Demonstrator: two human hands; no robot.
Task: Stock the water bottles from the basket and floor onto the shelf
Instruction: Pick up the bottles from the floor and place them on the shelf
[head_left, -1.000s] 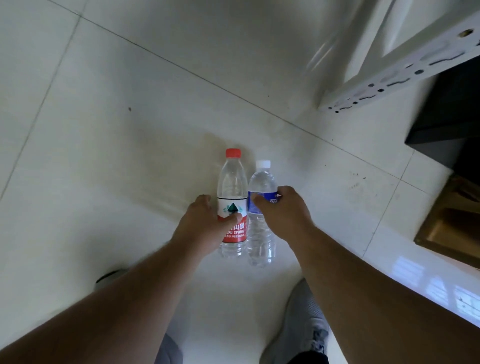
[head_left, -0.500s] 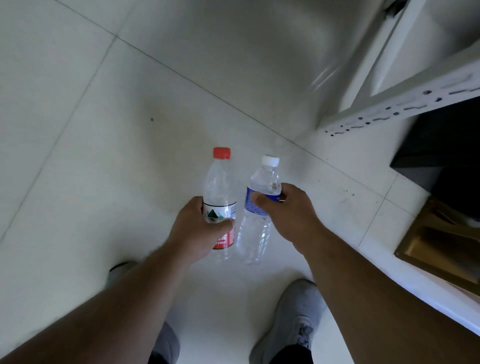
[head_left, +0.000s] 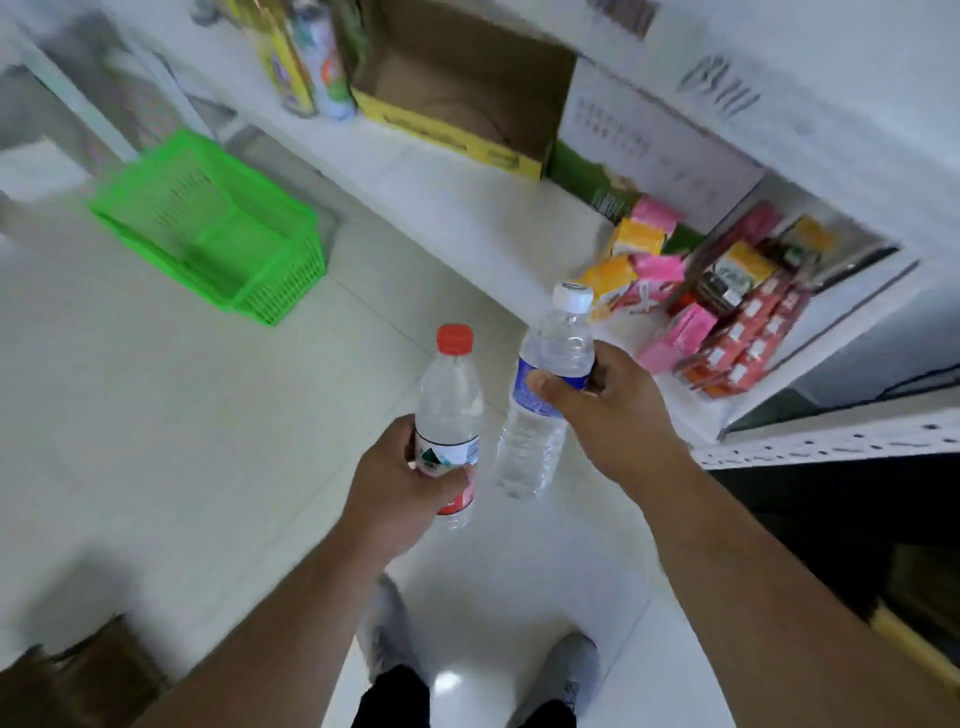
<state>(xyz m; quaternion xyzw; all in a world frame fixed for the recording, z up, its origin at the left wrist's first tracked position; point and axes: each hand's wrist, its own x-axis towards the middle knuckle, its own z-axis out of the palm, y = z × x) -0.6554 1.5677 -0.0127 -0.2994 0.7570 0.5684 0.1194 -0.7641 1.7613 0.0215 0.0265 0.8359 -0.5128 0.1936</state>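
Item 1: red-capped water bottle (head_left: 448, 415), clear, white-and-red label with a green emblem. Held upright in the left hand (head_left: 405, 488), fingers and thumb wrapped round the label band. It is carried in the air above the floor (head_left: 156, 441), resting on nothing.

Item 2: white-capped water bottle (head_left: 545, 400), clear, blue label. Held in the right hand (head_left: 608, 415), thumb across the label and fingers curled behind the shoulder; the cap tilts toward the shelf (head_left: 467, 208), the base toward the other bottle. The two bottles are near each other and do not touch.

Grip note: each hand clasps its bottle at the labelled middle, probably because that band gives the firmest hold and leaves the base free for setting down upright.

Pose: both forearms reach forward from the lower edge of the view, wrists roughly level, the right hand further forward and nearer the shelf's front edge.

Item 3: green plastic basket (head_left: 218, 228), on the floor against the shelf's foot, toward its left end; no bottles visible inside, though blur limits this.

Item 4: shelf stock. Open yellow cardboard box (head_left: 467, 93) toward the back; pink, orange and red cartons (head_left: 717, 312) at the right end. A bare stretch of shelf between them, along the front edge, looks the likely place for both bottles.

Stage, as judged: bottles in hand, placing not yet done.
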